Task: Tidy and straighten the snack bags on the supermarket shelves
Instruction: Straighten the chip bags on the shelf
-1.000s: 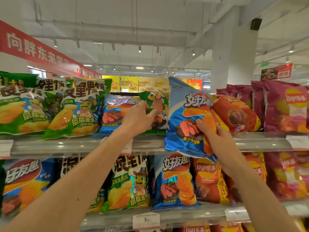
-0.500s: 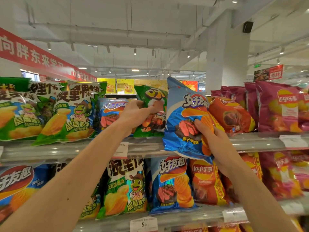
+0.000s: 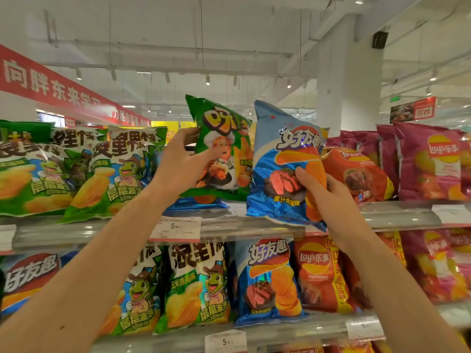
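While both bags are held off the top shelf, handling reads easy: air-puffed foil, light, crinkly, slick, contents brittle, so hold the sides or sealed edges and don't squeeze the middle. Left hand grips the green bag by its left edge, fingers curled behind, thumb across the front; bag upright, tilted slightly, above a flat-lying blue pack. Right hand pinches the blue bag low on its right side, thumb on the front. Blue bag: glossy, ridged chip and steak picture, its bottom edge at the shelf lip, beside an orange bag.
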`<state>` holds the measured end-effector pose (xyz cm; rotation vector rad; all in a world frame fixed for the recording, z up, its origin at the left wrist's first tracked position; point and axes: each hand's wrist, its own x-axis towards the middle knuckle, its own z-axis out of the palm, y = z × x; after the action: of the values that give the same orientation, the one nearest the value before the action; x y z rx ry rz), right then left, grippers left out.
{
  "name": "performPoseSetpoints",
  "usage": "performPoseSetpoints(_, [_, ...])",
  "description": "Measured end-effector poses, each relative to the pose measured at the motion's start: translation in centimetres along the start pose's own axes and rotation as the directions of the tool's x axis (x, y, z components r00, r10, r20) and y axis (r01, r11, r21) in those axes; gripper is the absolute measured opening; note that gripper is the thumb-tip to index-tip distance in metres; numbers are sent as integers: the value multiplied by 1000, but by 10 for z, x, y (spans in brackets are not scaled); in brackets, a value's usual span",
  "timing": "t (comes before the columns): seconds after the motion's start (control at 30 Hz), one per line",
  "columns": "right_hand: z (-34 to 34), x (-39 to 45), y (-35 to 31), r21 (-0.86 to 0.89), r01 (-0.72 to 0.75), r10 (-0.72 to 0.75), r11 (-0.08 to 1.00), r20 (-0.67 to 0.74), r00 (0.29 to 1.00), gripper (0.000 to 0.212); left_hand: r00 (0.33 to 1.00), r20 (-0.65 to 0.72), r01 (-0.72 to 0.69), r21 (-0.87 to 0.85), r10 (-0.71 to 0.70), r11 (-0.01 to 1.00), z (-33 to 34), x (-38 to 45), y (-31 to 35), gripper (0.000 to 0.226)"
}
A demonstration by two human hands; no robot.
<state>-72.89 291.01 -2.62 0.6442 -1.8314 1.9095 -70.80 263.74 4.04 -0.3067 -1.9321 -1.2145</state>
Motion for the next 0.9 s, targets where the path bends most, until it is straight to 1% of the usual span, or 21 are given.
performPoseSetpoints(0.1, [19,16,-6,-34,59,-59,998,-21,998,43,999,-47,-12,54,15,998,-31,-8,-4,74])
performPoseSetpoints(0.2, [42,35,-9,-119,133,-141,984,-60,988,37,996,-88,-7,85,15,996,-58,-17,-11,79])
performPoseSetpoints(0.27, [55,47,-8,-146,159,-170,976,-64,983,32,995,-98,5,82,3,997,-75,-22,-15,88])
performPoseSetpoints(0.33, [65,57,1,-180,169,-179,969,-36,983,28,992,-127,29,82,-18,996,-88,-27,-20,90])
performPoseSetpoints(0.4, [70,63,11,-294,133,-132,946,26,991,27,987,-157,60,84,-46,995,-99,-29,-27,83])
performPoseSetpoints(0.47, [71,67,19,-458,85,-56,885,76,996,31,985,-162,77,91,-61,993,-107,-32,-34,83])
performPoseSetpoints(0.53, [71,68,20,-543,94,-60,835,81,995,42,986,-150,89,83,-76,993,-109,-35,-36,90])
performPoseSetpoints(0.6, [74,67,17,-561,101,-74,822,70,995,80,986,-142,97,73,-86,993,-109,-36,-36,94])
performPoseSetpoints(0.63, [76,66,18,-568,91,-61,818,71,996,92,986,-140,101,71,-90,992,-109,-36,-35,95])
performPoseSetpoints(0.67, [78,66,19,-573,85,-44,815,85,995,95,986,-138,107,67,-97,992,-108,-35,-35,95])
performPoseSetpoints(0.73, [80,67,22,-594,61,18,802,126,992,89,986,-125,121,53,-114,991,-107,-35,-37,92])
performPoseSetpoints(0.8, [79,70,19,-619,24,97,785,160,982,87,987,-110,125,41,-120,991,-106,-35,-39,83])
performPoseSetpoints(0.87, [80,74,17,-664,4,163,748,188,969,91,987,-105,124,44,-119,991,-106,-33,-42,72])
performPoseSetpoints(0.9, [80,74,17,-704,6,177,710,187,966,95,987,-107,126,48,-121,991,-106,-33,-44,70])
